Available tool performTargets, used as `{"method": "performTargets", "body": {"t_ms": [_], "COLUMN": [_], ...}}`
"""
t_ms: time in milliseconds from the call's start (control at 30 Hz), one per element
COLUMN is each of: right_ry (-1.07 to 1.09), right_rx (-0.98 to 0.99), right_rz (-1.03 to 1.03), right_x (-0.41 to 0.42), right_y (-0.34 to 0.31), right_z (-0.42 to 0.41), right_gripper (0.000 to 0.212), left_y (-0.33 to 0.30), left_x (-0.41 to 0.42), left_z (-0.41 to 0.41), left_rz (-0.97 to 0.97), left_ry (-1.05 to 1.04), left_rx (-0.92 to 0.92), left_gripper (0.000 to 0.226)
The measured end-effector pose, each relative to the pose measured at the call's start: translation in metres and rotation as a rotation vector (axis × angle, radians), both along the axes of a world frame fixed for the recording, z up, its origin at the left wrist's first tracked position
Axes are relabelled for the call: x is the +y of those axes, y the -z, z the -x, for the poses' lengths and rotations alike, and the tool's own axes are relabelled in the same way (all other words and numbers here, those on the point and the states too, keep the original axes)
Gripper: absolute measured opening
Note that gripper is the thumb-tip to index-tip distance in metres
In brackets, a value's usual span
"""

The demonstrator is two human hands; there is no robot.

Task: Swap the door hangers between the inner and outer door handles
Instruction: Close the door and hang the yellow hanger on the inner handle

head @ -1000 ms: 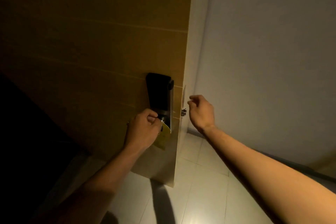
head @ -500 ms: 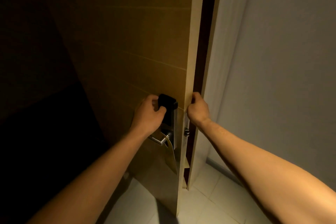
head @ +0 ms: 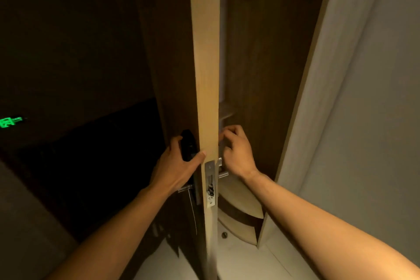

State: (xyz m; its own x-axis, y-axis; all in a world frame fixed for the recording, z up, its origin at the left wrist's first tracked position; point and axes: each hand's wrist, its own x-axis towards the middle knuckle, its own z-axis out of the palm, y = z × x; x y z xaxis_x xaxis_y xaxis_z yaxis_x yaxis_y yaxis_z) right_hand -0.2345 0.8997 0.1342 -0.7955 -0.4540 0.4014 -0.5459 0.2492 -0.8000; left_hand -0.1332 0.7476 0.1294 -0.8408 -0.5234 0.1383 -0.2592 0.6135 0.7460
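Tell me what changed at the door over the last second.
The left hand left the hanger at the lever and climbed to grip the black lock housing. The right hand moved from the latch edge round to the door's other face. The view now meets the door edge-on. The hanger stayed on its lever.

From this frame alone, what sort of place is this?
Probably a hotel room doorway. The door carries a black electronic lock, a hanger hangs off its handle, and a green exit sign glows in the dark corridor.
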Motion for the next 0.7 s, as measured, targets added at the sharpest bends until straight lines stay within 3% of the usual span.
{"method": "performTargets", "body": {"t_ms": [167, 433, 567, 700], "right_ry": [-0.234, -0.611, -0.558, -0.503], "right_rx": [-0.065, -0.245, -0.274, -0.222], "right_rz": [-0.034, -0.082, -0.081, -0.239], "right_x": [-0.049, -0.13, -0.18, -0.236], "right_y": [-0.001, 0.008, 0.014, 0.033], "right_z": [-0.02, -0.067, -0.081, -0.091], "right_gripper": [0.052, 0.073, 0.07, 0.057], "left_y": [-0.002, 0.002, 0.01, 0.015], "left_x": [-0.038, -0.107, -0.139, -0.18], "left_z": [-0.045, -0.117, -0.145, -0.169], "left_rz": [0.053, -0.009, -0.009, -0.033], "left_ry": [-0.163, -0.351, -0.414, -0.512], "left_rx": [0.056, 0.026, -0.037, -0.066], "left_gripper": [0.093, 0.105, 0.112, 0.105]}}
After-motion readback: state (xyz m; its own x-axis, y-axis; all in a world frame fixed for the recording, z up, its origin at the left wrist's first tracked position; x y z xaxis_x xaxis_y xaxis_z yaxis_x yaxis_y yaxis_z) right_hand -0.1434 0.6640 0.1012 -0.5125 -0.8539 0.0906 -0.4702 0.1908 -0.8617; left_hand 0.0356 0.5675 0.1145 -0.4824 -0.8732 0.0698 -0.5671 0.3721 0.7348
